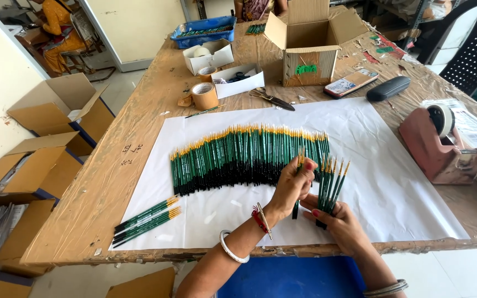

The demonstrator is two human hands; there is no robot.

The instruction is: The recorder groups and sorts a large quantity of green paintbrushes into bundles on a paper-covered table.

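— Two hands were busy at the lower middle of the frame. The right hand (342,221) was closed around a small bundle of paintbrushes (331,185), green handles with yellow-gold ends, fanned upward. The left hand (292,186) pinched a single brush (298,185) between thumb and fingers, the other fingers half curled.

— And where did the rest lie?

— A long row of brushes (244,157) lay side by side on the white paper sheet (393,187), in the centre, curved like an arch. A few loose brushes (146,219) lay apart at the lower left of the sheet.

— What could have gone wrong, in your opinion?

— I think the bundle was held only at its bottom, so one brush could have slipped out and rolled into the row. Also the left wrist hung just above the row's right end; a small push could have disordered many brushes. The scissors (271,99) and the roll of brown tape (204,95), in the upper middle, were well apart, so no danger from them.
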